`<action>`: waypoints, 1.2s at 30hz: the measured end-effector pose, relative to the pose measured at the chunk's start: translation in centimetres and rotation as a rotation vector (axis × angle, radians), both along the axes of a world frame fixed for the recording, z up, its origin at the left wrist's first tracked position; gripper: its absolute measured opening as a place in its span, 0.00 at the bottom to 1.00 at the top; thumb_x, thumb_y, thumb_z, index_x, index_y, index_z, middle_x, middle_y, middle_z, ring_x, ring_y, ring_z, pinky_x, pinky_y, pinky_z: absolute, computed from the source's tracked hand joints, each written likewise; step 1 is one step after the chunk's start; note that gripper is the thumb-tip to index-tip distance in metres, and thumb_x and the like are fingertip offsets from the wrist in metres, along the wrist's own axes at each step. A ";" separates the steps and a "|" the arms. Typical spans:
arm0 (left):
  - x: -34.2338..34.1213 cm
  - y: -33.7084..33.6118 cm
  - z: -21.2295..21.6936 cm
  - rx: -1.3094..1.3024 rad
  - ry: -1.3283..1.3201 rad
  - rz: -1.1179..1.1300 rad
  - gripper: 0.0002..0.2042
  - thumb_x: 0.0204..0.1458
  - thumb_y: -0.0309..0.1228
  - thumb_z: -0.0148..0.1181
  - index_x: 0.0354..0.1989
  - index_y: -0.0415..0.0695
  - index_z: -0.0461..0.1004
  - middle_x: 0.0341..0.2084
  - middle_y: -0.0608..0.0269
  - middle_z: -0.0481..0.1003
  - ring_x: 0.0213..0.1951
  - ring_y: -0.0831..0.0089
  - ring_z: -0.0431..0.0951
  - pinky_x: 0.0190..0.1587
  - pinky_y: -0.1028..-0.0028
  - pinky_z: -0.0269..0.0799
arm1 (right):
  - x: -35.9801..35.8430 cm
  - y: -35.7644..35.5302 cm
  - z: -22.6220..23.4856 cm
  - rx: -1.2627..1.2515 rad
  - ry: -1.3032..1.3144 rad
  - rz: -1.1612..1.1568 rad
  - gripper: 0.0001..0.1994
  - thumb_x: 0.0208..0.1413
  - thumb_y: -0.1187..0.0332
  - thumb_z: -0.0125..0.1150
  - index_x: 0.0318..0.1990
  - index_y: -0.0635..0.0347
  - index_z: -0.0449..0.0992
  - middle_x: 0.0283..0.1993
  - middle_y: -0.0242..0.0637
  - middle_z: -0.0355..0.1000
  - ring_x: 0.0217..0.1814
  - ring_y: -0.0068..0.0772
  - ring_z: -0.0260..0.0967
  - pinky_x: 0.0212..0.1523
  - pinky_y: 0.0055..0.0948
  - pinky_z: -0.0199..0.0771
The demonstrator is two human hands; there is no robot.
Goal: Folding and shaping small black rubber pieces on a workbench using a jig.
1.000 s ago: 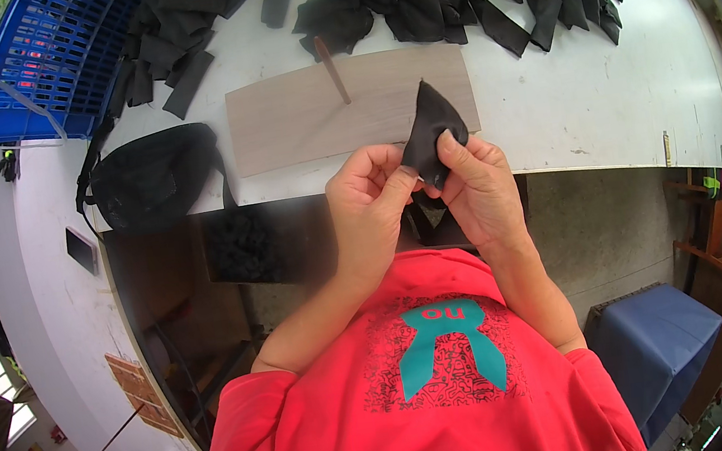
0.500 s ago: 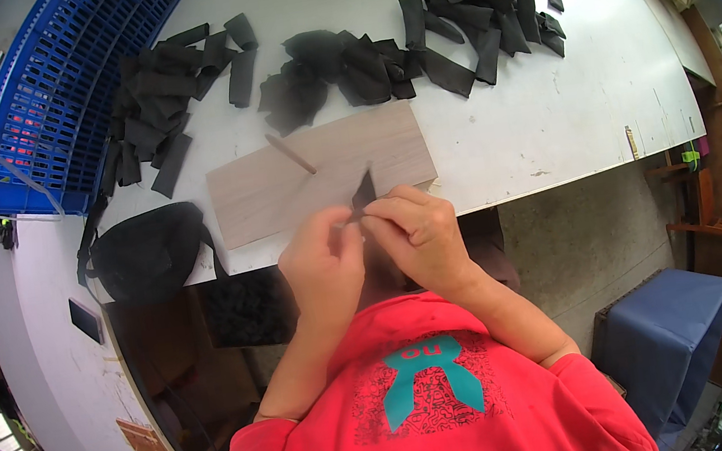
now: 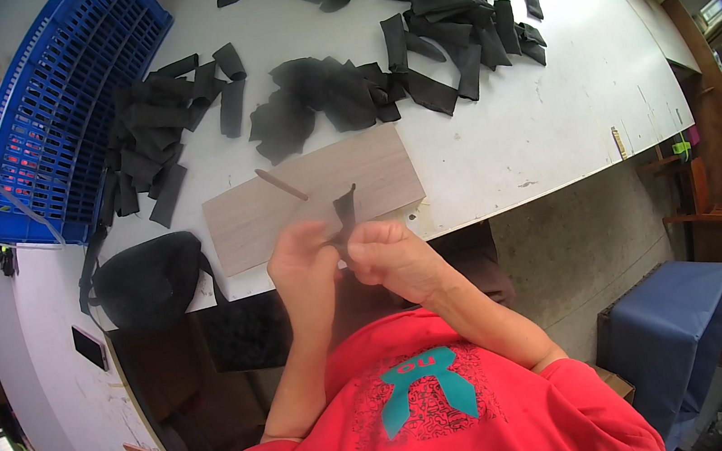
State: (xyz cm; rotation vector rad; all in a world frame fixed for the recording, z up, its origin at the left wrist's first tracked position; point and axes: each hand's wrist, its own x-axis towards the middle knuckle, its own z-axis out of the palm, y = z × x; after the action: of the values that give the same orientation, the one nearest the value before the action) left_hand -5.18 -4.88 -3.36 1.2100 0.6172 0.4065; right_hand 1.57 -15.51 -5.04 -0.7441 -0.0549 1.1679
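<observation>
In front of my body, above the near edge of the table, a small black fabric piece (image 3: pixel 346 207) stands up between my hands. My right hand (image 3: pixel 393 260) is closed, pinching its lower end between thumb and fingers. On the left of the same piece, my left hand (image 3: pixel 301 256) has thumb and index finger curled onto its lower part; the fingers are a little blurred. Just beyond the hands lies a flat wooden board (image 3: pixel 239 232), with a slim brown stick (image 3: pixel 281 184) resting on it.
Black fabric pieces lie in a left pile (image 3: pixel 152 125), a middle heap (image 3: pixel 321 94) and a right pile (image 3: pixel 462 20) on the white table (image 3: pixel 540 129). A blue plastic crate (image 3: pixel 65 127) stands far left. Nearer are a black bag (image 3: pixel 152 280) and, at right, a blue covered box (image 3: pixel 669 349).
My hands have come slightly lower and left in the picture with the fabric piece, which now stands more upright and looks twisted. My left fingers have opened out somewhat. The whole view has shifted a little.
</observation>
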 end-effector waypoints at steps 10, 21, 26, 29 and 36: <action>-1.1 0.9 0.0 -0.192 -0.151 -0.100 0.17 0.39 0.13 0.52 0.40 0.37 0.62 0.26 0.58 0.73 0.12 0.87 0.62 0.13 0.91 0.55 | 0.4 0.0 -0.2 -0.121 -0.364 -0.114 0.07 0.50 0.67 0.55 0.25 0.59 0.68 0.22 0.24 0.62 0.23 0.13 0.54 0.25 0.14 0.56; -3.0 1.8 1.3 0.150 -0.147 -0.096 0.26 0.34 0.11 0.57 0.47 0.33 0.59 0.25 0.54 0.74 0.21 0.82 0.71 0.23 0.89 0.62 | 0.0 0.2 1.7 -0.117 -0.558 -0.106 0.08 0.50 0.68 0.55 0.24 0.61 0.68 0.25 0.24 0.60 0.27 0.14 0.54 0.29 0.15 0.54; -3.0 2.7 0.9 -0.412 -0.393 -0.222 0.29 0.32 0.14 0.59 0.48 0.31 0.57 0.22 0.55 0.73 0.22 0.77 0.73 0.24 0.86 0.64 | -0.6 0.6 1.8 -0.036 -0.516 0.006 0.08 0.49 0.68 0.56 0.24 0.62 0.68 0.26 0.24 0.58 0.28 0.14 0.52 0.30 0.15 0.53; -3.1 2.8 1.5 -0.543 -0.451 -0.313 0.33 0.29 0.18 0.59 0.50 0.26 0.54 0.15 0.59 0.70 0.17 0.79 0.68 0.20 0.86 0.59 | -1.3 0.9 3.0 0.024 -0.472 0.071 0.07 0.49 0.69 0.56 0.24 0.62 0.68 0.28 0.24 0.58 0.29 0.15 0.52 0.31 0.16 0.53; -3.5 2.0 3.8 -0.478 -0.371 -0.309 0.30 0.34 0.20 0.58 0.50 0.26 0.56 0.19 0.62 0.71 0.16 0.85 0.65 0.18 0.86 0.60 | -0.3 2.0 2.2 0.078 -0.476 -0.013 0.04 0.50 0.72 0.53 0.27 0.61 0.67 0.34 0.28 0.62 0.36 0.17 0.57 0.41 0.17 0.57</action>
State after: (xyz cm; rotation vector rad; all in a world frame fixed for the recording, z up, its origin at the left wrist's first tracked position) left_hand -8.71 -2.84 0.45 0.7276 0.1817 0.1965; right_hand 1.24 -13.56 -2.81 -0.9378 -0.4891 0.9497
